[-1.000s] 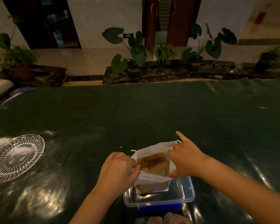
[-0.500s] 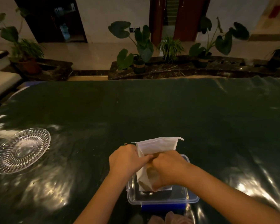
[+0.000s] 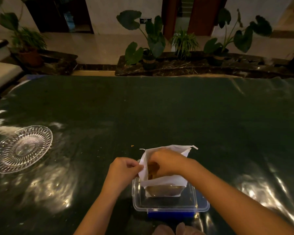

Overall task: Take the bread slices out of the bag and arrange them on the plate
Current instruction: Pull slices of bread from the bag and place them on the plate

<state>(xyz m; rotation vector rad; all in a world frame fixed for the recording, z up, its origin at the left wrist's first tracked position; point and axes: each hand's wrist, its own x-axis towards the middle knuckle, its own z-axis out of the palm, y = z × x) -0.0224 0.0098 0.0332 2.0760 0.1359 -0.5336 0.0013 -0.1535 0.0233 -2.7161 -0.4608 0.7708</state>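
Note:
A white bread bag (image 3: pixel 166 181) stands upright inside a clear plastic container (image 3: pixel 200 203) near the table's front edge. My left hand (image 3: pixel 121 168) pinches the bag's left rim and holds it apart. My right hand (image 3: pixel 166 160) reaches down into the bag's mouth, its fingers closed around brown bread slices (image 3: pixel 152 168) that show just below them. More bread shows through the bag's clear bottom. A cut-glass plate (image 3: pixel 21 148) lies bare at the far left, well apart from both hands.
The table is covered by a dark green glossy sheet (image 3: pixel 159 116). The container has a blue clip (image 3: pixel 171 214) at its front. Small crumbs (image 3: pixel 132 146) lie beyond the bag. Potted plants line a ledge behind the table.
My right hand went from holding the bag's right rim to reaching inside it. My left hand shifted to pinching the left rim. The bag's mouth now stands wider.

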